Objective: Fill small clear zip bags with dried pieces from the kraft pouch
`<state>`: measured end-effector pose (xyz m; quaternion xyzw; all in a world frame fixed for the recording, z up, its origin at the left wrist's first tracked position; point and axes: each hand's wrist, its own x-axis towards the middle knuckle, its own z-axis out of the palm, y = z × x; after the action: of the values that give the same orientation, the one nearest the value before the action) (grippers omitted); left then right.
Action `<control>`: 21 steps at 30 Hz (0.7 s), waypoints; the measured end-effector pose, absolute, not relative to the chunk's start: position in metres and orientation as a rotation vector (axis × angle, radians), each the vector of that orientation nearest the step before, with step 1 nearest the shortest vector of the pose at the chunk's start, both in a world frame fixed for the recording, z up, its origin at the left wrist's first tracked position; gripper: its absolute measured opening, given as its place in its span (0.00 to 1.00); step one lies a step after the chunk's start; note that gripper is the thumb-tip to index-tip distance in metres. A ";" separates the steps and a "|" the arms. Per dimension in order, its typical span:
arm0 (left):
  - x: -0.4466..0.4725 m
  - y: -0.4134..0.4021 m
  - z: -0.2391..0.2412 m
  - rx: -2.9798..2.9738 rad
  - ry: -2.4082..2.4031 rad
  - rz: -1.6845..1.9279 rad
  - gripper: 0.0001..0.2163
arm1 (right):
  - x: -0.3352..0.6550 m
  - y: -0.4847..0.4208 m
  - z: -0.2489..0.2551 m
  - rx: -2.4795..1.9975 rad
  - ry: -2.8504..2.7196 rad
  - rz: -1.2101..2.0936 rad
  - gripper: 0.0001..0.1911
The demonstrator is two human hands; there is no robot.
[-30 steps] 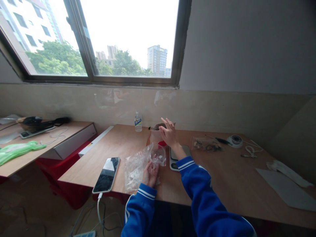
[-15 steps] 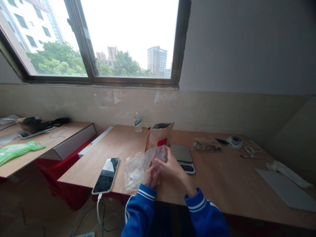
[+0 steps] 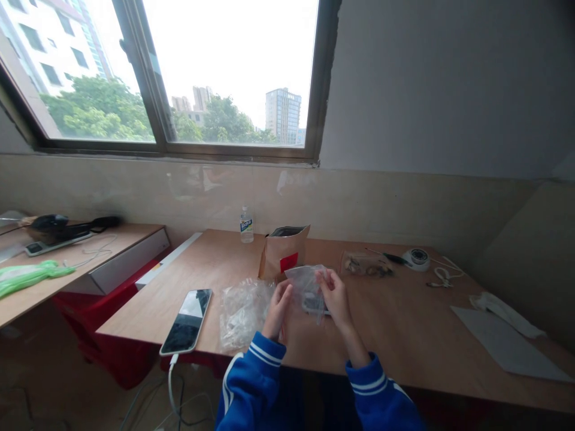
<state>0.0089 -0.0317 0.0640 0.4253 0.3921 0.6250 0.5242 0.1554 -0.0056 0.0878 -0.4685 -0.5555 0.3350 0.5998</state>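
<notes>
both hands lift a small clear bag (image 3: pixel 308 287) off the table (image 3: pixel 404 323): left hand (image 3: pixel 278 302) and right hand (image 3: pixel 335 293) fingers pinch its top corners, stretching it flat; pile of bags (image 3: pixel 242 308) just beside.

Daylight enters through the window (image 3: pixel 179 72) at far left; the sky there is overexposed to plain white. The wall (image 3: pixel 426 84) at right is dim and grey, darkening toward the upper right corner. Faint reflections show on the glossy wall panel (image 3: pixel 269 191) beneath the sill. Shadows on the table (image 3: pixel 404 323) are soft. Straight lines bow at the edges; focus is mildly soft throughout.
</notes>
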 end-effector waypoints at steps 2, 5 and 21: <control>0.012 -0.030 0.069 1.056 1.071 1.572 0.17 | 0.147 -0.013 0.087 -1.110 -1.376 0.730 0.22; 0.008 -0.031 0.069 1.036 1.223 1.642 0.17 | 0.137 -0.022 0.083 -1.144 -1.457 0.699 0.24; -0.112 -0.025 0.050 1.263 2.052 1.157 0.18 | 0.276 0.095 0.002 -1.562 -1.597 -0.287 0.23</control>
<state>-0.1121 -0.0248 0.0500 0.4597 0.7467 0.4209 0.2324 0.2764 0.0952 0.0017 -0.6263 -0.6400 -0.1149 0.4301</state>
